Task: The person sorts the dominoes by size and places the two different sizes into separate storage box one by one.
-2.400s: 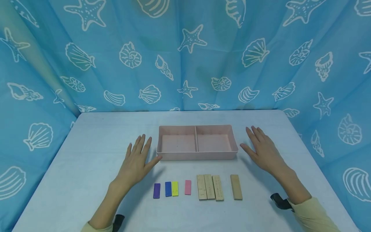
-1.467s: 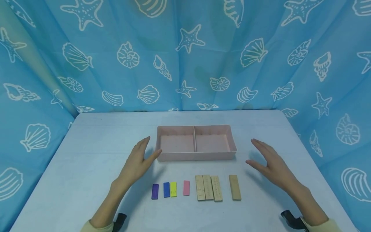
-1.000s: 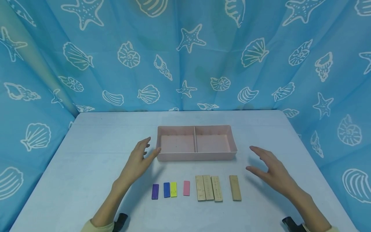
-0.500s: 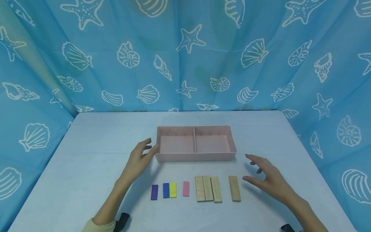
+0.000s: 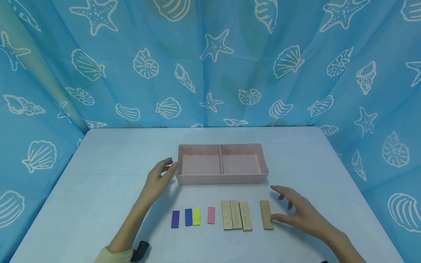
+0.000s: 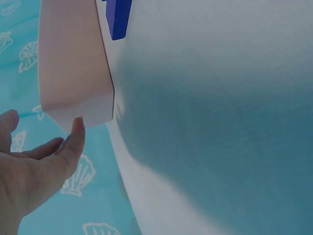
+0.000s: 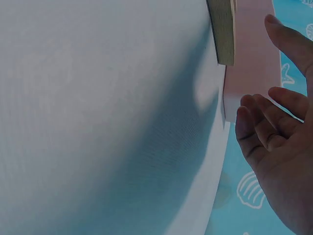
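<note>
My left hand (image 5: 157,183) hovers by the left end of a pink two-compartment box (image 5: 222,179), its fingers loosely bent and holding nothing. Whether a fingertip touches the box wall, I cannot tell. My right hand (image 5: 304,215) is just right of a lone wooden block (image 5: 266,215), thumb and forefinger spread, nothing between them. In the head view its thumb tip overlaps the block's edge; the right wrist view shows the hand (image 7: 288,142) apart from the block (image 7: 223,34). Further left lie three wooden blocks (image 5: 236,215) side by side.
Small pink (image 5: 211,215), yellow (image 5: 196,216), blue (image 5: 188,217) and purple (image 5: 175,219) blocks lie in a row left of the wooden ones, in front of the box. A blue shell-patterned curtain (image 5: 184,44) surrounds the white table (image 5: 115,153) at the back and sides.
My right hand has come left and nearer, from beside the box to the lone wooden block. The left hand's fingers have bent and shifted slightly left. Blocks and box stay put.
</note>
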{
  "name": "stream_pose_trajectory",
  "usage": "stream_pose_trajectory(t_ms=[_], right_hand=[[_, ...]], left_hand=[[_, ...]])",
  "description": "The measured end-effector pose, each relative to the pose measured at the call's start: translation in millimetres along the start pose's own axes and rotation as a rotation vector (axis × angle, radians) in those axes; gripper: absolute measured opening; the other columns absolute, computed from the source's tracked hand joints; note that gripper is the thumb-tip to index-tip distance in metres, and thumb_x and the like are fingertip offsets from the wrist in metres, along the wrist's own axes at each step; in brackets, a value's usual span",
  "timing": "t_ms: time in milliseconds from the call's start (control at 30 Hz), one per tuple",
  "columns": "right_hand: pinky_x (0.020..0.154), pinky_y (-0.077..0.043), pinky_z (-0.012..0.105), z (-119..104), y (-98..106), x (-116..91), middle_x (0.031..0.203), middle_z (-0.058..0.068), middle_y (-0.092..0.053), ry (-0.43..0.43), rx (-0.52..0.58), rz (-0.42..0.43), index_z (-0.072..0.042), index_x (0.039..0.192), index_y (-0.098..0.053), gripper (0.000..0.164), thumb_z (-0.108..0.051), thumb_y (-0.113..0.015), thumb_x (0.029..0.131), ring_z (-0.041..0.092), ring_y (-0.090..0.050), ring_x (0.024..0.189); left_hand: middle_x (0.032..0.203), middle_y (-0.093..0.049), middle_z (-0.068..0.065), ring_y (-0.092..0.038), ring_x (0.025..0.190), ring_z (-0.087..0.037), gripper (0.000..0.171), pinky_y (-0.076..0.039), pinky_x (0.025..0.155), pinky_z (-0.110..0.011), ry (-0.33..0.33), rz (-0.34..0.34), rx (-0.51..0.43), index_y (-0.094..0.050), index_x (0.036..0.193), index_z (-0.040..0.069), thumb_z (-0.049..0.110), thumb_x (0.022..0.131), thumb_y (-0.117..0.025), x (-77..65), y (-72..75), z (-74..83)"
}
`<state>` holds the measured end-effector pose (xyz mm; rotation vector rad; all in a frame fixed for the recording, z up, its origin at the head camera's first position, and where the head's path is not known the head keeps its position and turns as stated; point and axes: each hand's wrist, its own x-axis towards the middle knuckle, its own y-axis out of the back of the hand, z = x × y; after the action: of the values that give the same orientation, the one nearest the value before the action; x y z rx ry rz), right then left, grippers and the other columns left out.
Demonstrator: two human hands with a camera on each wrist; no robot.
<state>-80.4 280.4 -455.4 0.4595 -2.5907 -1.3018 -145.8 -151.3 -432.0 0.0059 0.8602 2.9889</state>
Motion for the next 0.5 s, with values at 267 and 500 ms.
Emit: stream_pose_trajectory(t_ms=[267, 500], right_hand=[[0.069, -0.051, 0.024, 0.7, -4.6, -3.0, 0.134, 0.008, -0.056, 0.053, 0.04, -0.026, -0.009, 0.145, -0.046, 0.085, -0.045, -0.082, 0.077, 0.012, -0.054, 0.095], [0.071, -0.051, 0.024, -0.4, -5.9, -5.2, 0.137, 0.006, -0.054, 0.005, 0.03, -0.084, -0.012, 0.147, -0.045, 0.089, -0.055, -0.078, 0.076, 0.009, -0.053, 0.096]], left_hand=[[0.144, -0.049, -0.023, -0.049, 0.129, -0.039, 0.062, -0.036, 0.106, -0.061, -0.002, 0.0, -0.025, -0.043, 0.144, -0.004, 0.042, 0.103, -0.05, 3.5, -2.2, -3.6], [0.143, -0.05, -0.022, -0.049, 0.129, -0.038, 0.057, -0.036, 0.107, -0.06, 0.004, -0.001, -0.049, -0.043, 0.144, -0.004, 0.033, 0.103, -0.054, 7.8, -5.8, -5.9]])
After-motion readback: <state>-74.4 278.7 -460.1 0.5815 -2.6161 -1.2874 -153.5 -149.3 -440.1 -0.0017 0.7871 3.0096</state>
